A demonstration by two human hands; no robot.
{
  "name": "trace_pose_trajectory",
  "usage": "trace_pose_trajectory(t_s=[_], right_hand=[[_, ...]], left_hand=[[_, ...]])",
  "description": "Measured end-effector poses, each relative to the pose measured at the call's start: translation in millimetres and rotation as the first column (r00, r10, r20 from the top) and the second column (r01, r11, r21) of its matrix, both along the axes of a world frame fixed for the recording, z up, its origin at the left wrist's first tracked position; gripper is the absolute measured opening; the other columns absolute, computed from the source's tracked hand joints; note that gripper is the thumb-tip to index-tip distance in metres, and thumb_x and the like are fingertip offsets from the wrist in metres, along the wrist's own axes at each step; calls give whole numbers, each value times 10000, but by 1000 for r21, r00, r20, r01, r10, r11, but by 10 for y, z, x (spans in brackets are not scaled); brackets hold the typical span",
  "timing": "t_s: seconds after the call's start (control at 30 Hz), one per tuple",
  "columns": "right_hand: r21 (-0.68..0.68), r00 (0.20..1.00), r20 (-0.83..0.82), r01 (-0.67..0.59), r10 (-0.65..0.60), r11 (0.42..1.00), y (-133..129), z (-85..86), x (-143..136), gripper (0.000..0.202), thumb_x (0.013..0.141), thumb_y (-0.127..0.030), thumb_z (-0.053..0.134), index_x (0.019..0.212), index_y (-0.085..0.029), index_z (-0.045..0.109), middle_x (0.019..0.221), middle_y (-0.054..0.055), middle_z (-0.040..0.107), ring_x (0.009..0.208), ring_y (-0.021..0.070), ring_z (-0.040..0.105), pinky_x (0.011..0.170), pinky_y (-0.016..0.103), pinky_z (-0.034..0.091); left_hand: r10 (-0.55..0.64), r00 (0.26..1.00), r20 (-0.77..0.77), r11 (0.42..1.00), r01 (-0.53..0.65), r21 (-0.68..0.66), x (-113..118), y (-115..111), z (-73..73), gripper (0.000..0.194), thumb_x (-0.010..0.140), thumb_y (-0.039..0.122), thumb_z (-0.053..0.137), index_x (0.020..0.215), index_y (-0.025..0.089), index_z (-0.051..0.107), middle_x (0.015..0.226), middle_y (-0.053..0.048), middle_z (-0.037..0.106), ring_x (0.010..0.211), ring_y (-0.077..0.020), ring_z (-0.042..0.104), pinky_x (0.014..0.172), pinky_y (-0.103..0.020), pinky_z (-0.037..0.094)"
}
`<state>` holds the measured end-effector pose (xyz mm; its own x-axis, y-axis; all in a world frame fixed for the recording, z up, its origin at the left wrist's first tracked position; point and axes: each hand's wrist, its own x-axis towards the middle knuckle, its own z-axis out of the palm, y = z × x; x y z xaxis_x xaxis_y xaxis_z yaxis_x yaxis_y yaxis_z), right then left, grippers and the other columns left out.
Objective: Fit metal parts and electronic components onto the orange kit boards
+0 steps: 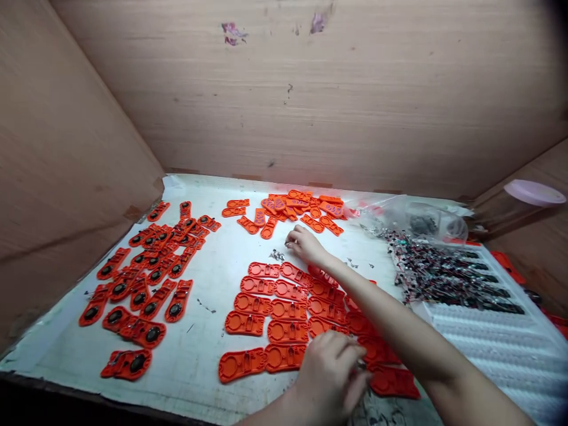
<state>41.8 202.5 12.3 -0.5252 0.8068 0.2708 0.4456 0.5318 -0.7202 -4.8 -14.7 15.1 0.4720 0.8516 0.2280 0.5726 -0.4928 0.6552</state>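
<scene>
My right hand (306, 245) reaches across the table, its thumb and fingertips pinched together beside a small heap of metal bits (277, 255). Whatever sits in that pinch is too small to name. Closer to me, my left hand (332, 370) is curled above the rows of open orange plastic casings (287, 332). A small dark metallic piece (361, 365) shows at its fingertips; its kind cannot be made out. The casings lie with their hollow insides up, and my right forearm hides some of them.
At left lie many orange casings fitted with round black parts (152, 307). More orange pieces, some purple-marked, form a pile (295, 204) at the back. Wired components (444, 272) rest on a white ridged tray (479, 349) at right, near a clear plastic bag (426, 222). Cardboard walls (284, 118) enclose the table.
</scene>
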Motion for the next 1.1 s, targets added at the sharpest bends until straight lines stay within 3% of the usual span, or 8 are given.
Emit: trace_pose_trajectory(t_s=[0.07,0.13,0.23,0.33,0.43,0.57,0.87,1.1], right_hand=[[-5,998,-40,40,-40,999,-260,96,367,114,854,-154,512,741,-170,508,822,13,501,767,123,489,714,246,402],[5,993,-84,89,-88,996,-606,125,832,136,893,-193,464,758,-183,486,820,18,497,760,130,486,699,249,399],[44,971,15,237,-238,970,-1130,-14,1454,139,898,-197,435,766,-191,478,794,25,483,733,149,477,673,267,393],[83,930,118,339,-347,937,-1496,-304,1770,124,893,-187,417,787,-195,481,809,41,497,766,177,488,698,300,405],[85,917,145,362,-371,928,-1660,-550,1797,128,915,-180,389,842,-199,492,852,53,522,817,195,493,743,331,416],[136,913,121,373,-389,918,-1689,-659,1702,125,917,-160,391,876,-199,503,873,58,531,830,204,471,748,349,419],[271,890,309,257,-336,928,-1638,-666,1711,165,889,-100,408,934,-155,557,922,89,555,845,220,446,737,345,420],[361,786,566,37,-250,932,-1596,-447,1677,157,833,-39,478,863,-144,591,913,98,575,834,223,451,719,332,403]], left_hand=[[180,978,100,979,-169,-111,-23,21,78,212,902,265,448,1057,169,558,957,-74,636,883,-182,589,774,-313,508],[213,976,43,970,-206,-130,-7,51,106,269,911,257,432,1139,155,533,1035,-101,623,961,-204,574,834,-352,497],[14,984,-179,997,-28,-75,140,80,16,480,869,354,514,1304,162,449,1305,-120,521,1180,-291,478,985,-468,416],[-129,940,-317,991,107,-85,365,83,-132,671,845,515,498,1384,137,367,1476,-124,326,1334,-331,314,1093,-509,292],[-135,904,-406,988,93,-121,507,96,-223,732,854,571,429,1391,78,354,1492,-163,266,1370,-329,251,1124,-506,236],[-136,881,-454,987,83,-135,510,121,-252,763,825,584,473,1411,117,328,1502,-153,239,1378,-311,240,1133,-488,226],[-126,868,-480,990,80,-115,452,143,-299,782,793,577,536,1414,151,327,1500,-167,240,1393,-320,182,1130,-493,218],[-125,877,-464,991,84,-107,444,151,-289,765,810,622,480,1401,153,355,1494,-162,259,1389,-318,205,1126,-503,214]])
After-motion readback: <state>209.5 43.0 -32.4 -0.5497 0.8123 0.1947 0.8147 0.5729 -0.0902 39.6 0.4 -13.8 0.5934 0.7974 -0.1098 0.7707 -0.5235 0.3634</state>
